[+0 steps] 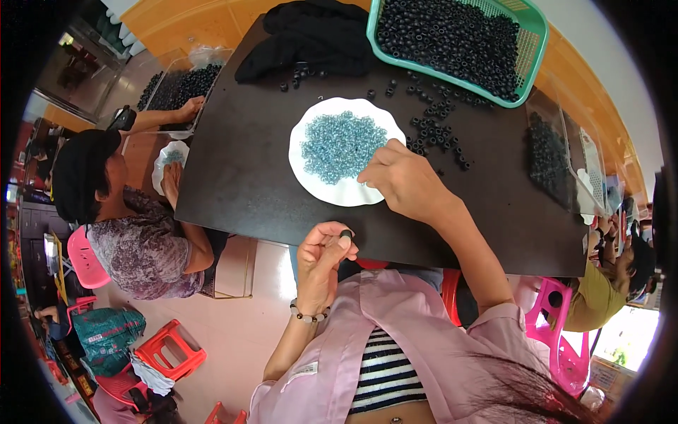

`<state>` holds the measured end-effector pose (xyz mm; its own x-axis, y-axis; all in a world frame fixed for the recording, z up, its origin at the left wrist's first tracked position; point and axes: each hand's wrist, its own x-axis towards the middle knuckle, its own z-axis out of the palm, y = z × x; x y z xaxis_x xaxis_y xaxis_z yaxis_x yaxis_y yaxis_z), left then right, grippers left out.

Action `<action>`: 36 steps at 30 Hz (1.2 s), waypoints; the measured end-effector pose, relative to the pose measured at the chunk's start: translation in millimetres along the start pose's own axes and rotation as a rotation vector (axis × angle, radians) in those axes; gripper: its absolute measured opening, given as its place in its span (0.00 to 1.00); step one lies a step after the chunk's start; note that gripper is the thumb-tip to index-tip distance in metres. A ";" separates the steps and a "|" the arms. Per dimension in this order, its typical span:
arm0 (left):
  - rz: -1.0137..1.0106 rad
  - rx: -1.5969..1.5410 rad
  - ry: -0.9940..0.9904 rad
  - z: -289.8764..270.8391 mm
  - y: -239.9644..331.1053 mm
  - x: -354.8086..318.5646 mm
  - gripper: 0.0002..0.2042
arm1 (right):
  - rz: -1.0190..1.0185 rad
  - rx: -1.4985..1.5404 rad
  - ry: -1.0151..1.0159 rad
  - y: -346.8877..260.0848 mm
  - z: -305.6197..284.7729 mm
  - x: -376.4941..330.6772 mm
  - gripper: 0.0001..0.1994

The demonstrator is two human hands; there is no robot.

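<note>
My left hand (pixel 323 256) is closed just off the table's near edge, pinching a small black cylindrical piece (pixel 345 234) between thumb and fingertips. A white plate with a wavy rim (pixel 311 185) lies in front of me, bearing a heap of tiny clear blue beads (pixel 342 145). Over the plate's right side, my right hand (pixel 401 177) is closed in a pinch, its fingertips at the edge of the heap. Whatever those fingertips hold is too small to make out. Loose black ring-shaped pieces (pixel 431 131) are scattered beyond and right of the plate.
A green basket (pixel 452 74) full of black rings stands at the table's far side, beside a black cloth (pixel 304 42). At right is a clear bin (pixel 558 152) of dark pieces. A co-worker (pixel 152 247) sits at left with another white plate (pixel 161 173). Red stools (pixel 171 350) stand behind.
</note>
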<state>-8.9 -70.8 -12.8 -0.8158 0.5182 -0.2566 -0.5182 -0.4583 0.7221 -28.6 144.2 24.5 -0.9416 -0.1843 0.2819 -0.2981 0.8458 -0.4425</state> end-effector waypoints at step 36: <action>-0.325 -0.454 -0.223 14.8 -7.2 17.8 0.09 | 0.203 0.898 0.062 -33.4 -11.2 -33.5 0.05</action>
<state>-16.0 -47.6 -13.0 -0.5492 0.8000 -0.2417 -0.8299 -0.4882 0.2700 14.6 127.7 39.4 -0.9867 -0.0259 0.1607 -0.1627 0.1480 -0.9755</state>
